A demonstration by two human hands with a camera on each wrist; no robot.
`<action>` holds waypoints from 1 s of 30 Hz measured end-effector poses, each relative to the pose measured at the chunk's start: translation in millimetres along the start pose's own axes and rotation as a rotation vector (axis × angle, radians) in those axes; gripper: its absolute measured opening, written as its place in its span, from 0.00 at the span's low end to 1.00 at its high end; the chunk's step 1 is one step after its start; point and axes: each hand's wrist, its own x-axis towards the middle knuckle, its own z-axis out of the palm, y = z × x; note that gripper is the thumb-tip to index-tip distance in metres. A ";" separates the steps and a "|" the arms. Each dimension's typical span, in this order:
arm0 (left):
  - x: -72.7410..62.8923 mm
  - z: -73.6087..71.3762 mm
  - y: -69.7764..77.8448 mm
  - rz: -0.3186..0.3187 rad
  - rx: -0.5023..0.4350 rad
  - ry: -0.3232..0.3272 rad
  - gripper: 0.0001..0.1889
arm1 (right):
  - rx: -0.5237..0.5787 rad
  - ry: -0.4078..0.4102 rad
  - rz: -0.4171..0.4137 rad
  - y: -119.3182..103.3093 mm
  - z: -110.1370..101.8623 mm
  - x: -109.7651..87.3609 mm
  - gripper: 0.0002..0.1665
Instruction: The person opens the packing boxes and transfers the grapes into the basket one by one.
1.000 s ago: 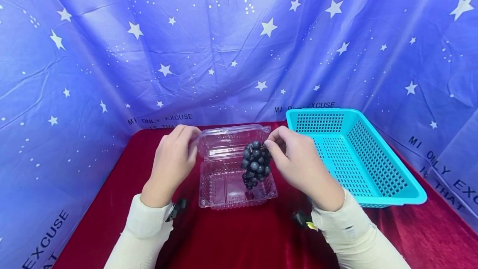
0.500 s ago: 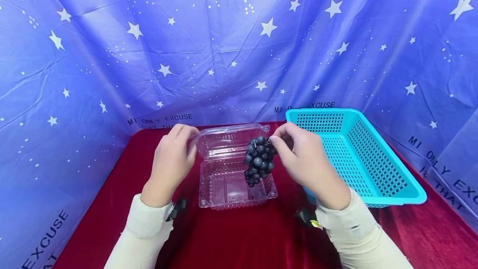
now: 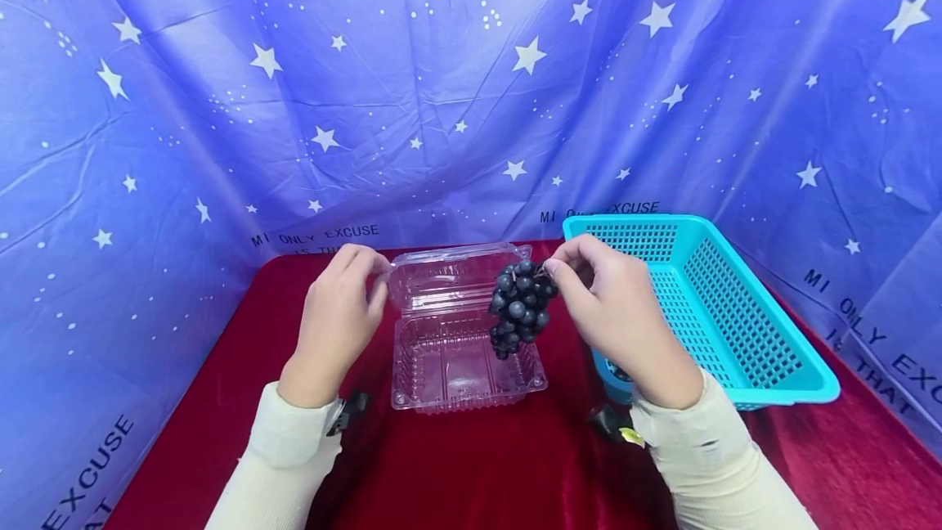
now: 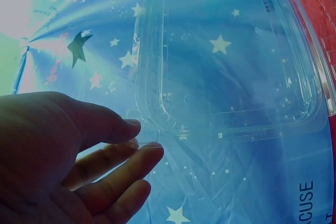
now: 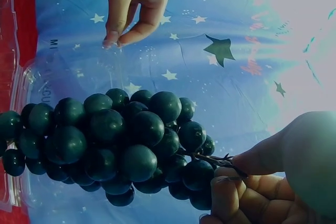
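A bunch of dark grapes (image 3: pixel 521 305) hangs above the right side of a clear plastic clamshell box (image 3: pixel 449 366). My right hand (image 3: pixel 611 301) pinches its stem between thumb and fingers, as the right wrist view also shows with the stem (image 5: pixel 215 160). The box's hinged lid (image 3: pixel 449 280) stands raised at the back. At the lid's left corner my left hand (image 3: pixel 342 317) pinches the small corner tab (image 4: pixel 147 136) between thumb and fingertips. Through the clear plastic, no contents show in the box's base.
A turquoise perforated basket (image 3: pixel 751 301) stands on the right, partly behind my right hand. Something dark shows low in its near left corner, mostly hidden by the wrist. Dark red cloth (image 3: pixel 478 464) covers the table. A blue star-printed curtain (image 3: pixel 412 88) rises behind.
My right hand has carried the grapes slightly up and to the right, over the box's right edge. The left hand keeps its place at the lid.
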 end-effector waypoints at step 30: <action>1.4 -0.5 0.1 0.006 -0.025 -0.013 0.08 | -0.033 0.122 0.055 10.6 -26.9 6.1 0.10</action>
